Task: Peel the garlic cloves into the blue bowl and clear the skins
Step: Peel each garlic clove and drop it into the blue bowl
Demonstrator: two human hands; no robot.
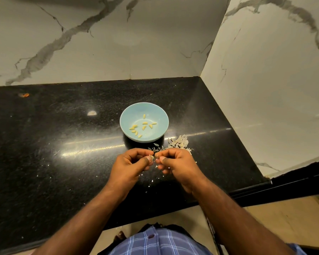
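Left hand [132, 163] and right hand [175, 162] meet fingertip to fingertip, pinching a garlic clove [153, 157] just short of the blue bowl [160, 115]. It looks tiny, light and slippery; I'd grip its ends. Papery skins [180, 141] lie to the right.

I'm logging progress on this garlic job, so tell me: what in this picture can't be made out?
- Head view: the clove pinched between the left hand and right hand is almost wholly covered by fingertips; peeled or not is unclear.
- The skins beside the blue bowl are partly behind the right hand; any unpeeled cloves there cannot be told.
- The orange speck on the counter is too small to identify.
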